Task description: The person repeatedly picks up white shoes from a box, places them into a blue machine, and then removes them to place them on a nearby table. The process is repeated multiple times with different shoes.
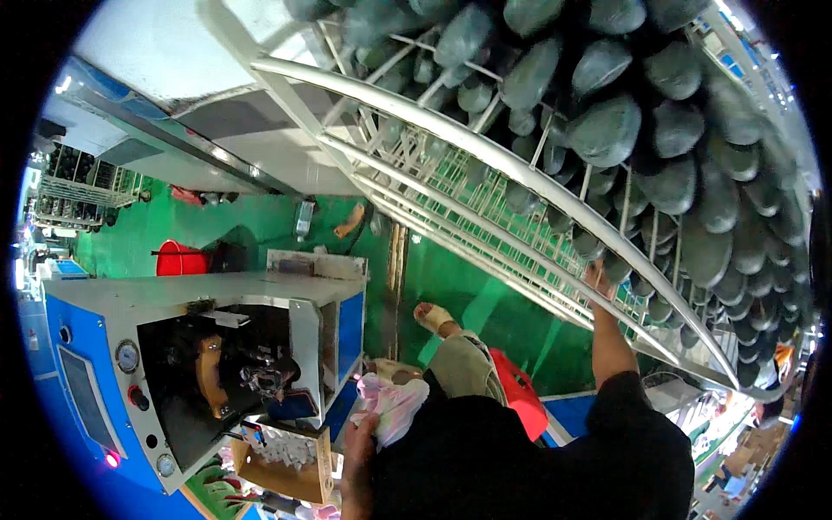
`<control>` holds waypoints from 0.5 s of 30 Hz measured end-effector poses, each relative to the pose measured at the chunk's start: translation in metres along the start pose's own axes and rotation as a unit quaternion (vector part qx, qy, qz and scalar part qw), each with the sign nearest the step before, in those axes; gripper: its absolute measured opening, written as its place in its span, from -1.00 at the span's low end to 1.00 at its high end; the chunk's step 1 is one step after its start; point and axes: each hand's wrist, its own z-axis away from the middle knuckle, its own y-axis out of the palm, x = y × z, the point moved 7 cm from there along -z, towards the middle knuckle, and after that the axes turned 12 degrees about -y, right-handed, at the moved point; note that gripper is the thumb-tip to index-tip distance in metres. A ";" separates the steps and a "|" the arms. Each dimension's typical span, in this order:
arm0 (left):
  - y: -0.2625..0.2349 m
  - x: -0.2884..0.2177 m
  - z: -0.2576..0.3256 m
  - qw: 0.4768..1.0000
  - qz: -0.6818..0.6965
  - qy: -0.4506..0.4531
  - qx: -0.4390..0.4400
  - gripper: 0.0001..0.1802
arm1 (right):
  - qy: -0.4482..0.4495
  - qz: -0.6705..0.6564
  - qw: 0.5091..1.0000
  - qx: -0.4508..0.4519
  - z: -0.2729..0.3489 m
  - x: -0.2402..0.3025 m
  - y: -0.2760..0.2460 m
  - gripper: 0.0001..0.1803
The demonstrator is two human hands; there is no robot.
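My left hand [360, 440] is closed on a crumpled pink-and-white piece of soft material [394, 406], held low beside the machine. Whether it is cloth or a shoe upper cannot be made out. My right arm stretches up to the white metal rack [520, 165], which carries rows of dark grey foot-shaped forms like shoe lasts [607, 130]. At the rack's lower rail, my right hand [598, 284] is next to one dark form [616, 267]. The rail and shadow partly cover its fingers, so its grip is unclear.
To the left stands a blue-and-white machine [217, 290] with gauges, a screen and an open cavity. Below it sits a cardboard box [325, 472] of small white pieces. A red bucket [182, 258] and a bottle [303, 219] stand on the green floor. Something red [520, 394] is near my legs.
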 end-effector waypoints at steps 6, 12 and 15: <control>0.041 0.004 -0.013 0.998 -0.047 -0.026 0.045 -0.76 | 0.118 -0.087 0.986 -0.077 -0.071 -0.035 0.067 -0.44; 0.055 -0.003 -0.004 0.996 -0.061 -0.057 0.036 -0.65 | 0.111 -0.119 0.981 -0.108 -0.041 -0.008 0.092 -0.37; 0.058 0.003 0.002 0.997 -0.012 -0.064 0.043 -0.61 | 0.077 -0.147 0.981 -0.098 -0.023 -0.019 0.100 -0.33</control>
